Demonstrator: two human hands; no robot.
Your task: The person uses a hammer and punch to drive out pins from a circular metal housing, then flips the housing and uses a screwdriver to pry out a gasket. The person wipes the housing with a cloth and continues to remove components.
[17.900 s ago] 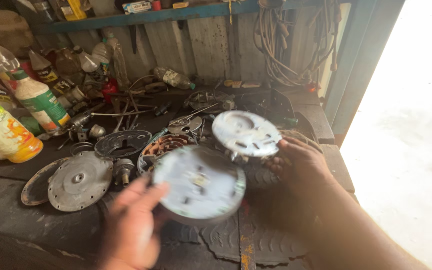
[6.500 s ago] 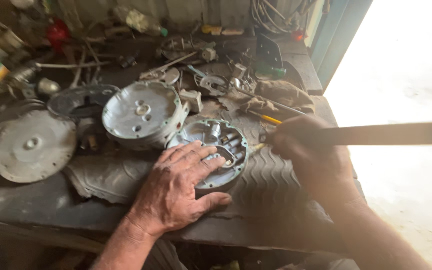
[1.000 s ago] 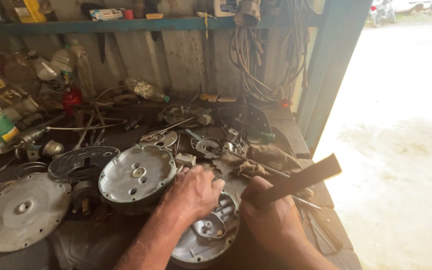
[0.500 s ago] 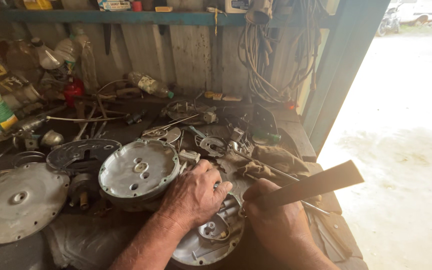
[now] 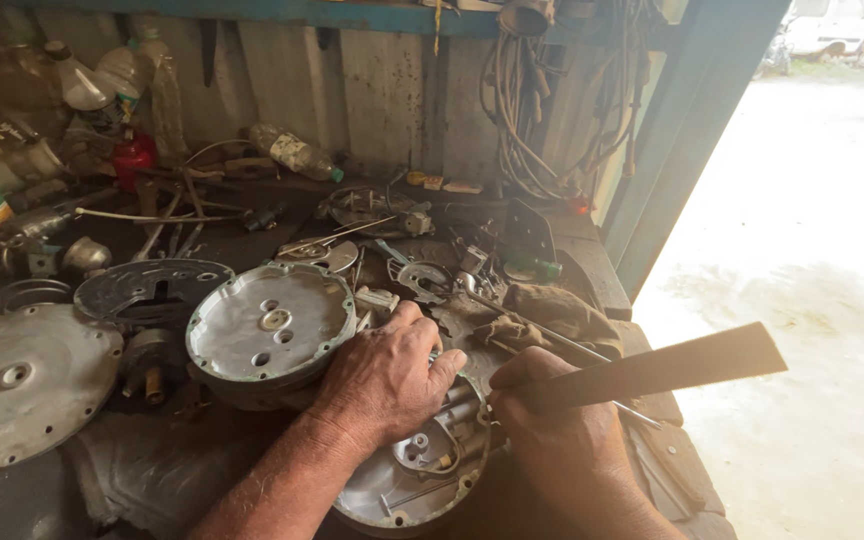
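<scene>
Cluttered workbench [image 5: 182,470], dark and greasy, standing by open doorway. Lying at front edge: round metal cover [image 5: 422,470], inner side up. Left hand [image 5: 387,380] pressing down on cover, fingers spread flat, gripping nothing. Right hand [image 5: 562,430] closing around flat blade [image 5: 667,367], tip seemingly touching cover rim, contact hidden. Sitting just left: second cover [image 5: 270,330]. Resting further left: flat disc [image 5: 22,385].
</scene>
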